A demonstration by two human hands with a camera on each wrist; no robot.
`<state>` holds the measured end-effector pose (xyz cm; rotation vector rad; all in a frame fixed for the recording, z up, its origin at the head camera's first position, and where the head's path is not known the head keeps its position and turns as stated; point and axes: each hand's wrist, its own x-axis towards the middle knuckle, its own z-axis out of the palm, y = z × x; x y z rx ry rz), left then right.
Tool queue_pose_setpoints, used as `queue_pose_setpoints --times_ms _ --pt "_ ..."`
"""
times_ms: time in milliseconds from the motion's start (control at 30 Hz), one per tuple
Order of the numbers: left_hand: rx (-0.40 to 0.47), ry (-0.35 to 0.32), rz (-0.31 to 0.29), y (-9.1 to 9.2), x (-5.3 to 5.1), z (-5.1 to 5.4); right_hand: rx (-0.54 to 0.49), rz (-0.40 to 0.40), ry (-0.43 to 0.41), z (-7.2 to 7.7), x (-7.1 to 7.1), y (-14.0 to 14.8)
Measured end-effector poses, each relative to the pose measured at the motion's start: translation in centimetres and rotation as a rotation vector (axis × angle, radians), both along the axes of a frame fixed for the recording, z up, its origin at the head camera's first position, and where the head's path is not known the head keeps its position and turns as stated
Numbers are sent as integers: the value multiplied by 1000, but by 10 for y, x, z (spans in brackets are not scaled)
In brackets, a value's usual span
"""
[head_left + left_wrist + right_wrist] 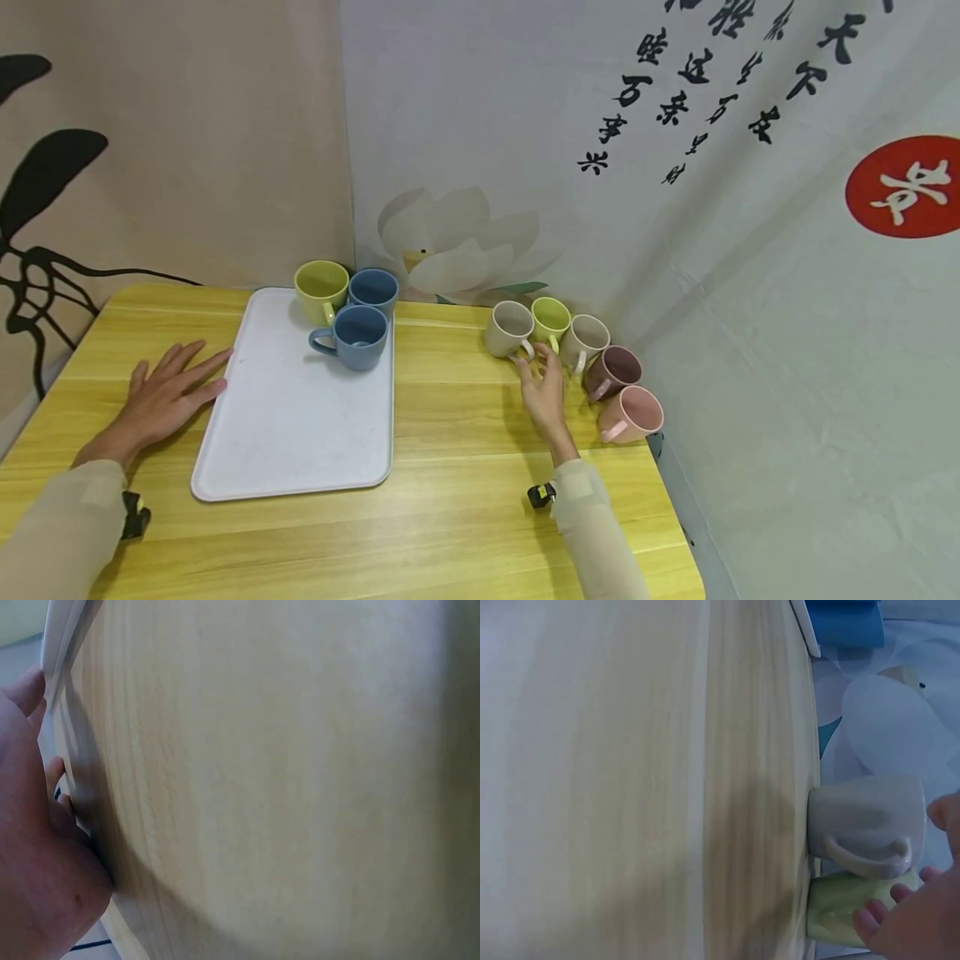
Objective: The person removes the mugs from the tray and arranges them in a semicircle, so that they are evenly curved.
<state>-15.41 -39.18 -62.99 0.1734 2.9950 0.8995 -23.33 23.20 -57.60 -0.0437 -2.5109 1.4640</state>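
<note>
My left hand [161, 402] lies with fingers spread at the left edge of a white tray [300, 442], fingertips touching its rim. In the left wrist view that hand [41, 825] is beside the tray's edge [64, 637]. On the tray's far end stand a yellow-green mug [321, 292] and two blue mugs, the nearer one [362, 340] with its handle to the left. My right hand [546, 392] reaches toward the handle of a light grey mug [504, 333]. The right wrist view shows thumb and fingers apart around the grey mug's handle [870, 862], not closed on it.
Right of the grey mug stand a lime-green mug [551, 317], another pale mug [585, 340], a dark plum mug [613, 372] and a pink mug [632, 414] near the table's right edge. A printed cloth [480, 125] hangs behind the wooden table [465, 500].
</note>
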Motion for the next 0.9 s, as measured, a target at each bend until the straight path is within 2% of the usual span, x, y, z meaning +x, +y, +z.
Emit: queue_pose_setpoints --times_ms 367,533,900 --pt "-9 1 4 1 0 1 30 -19 79 16 19 -17" --pt "-2 3 -3 -1 -1 0 31 23 109 21 32 -32" --pt "-6 -2 -1 0 0 2 -42 131 150 29 56 -77"
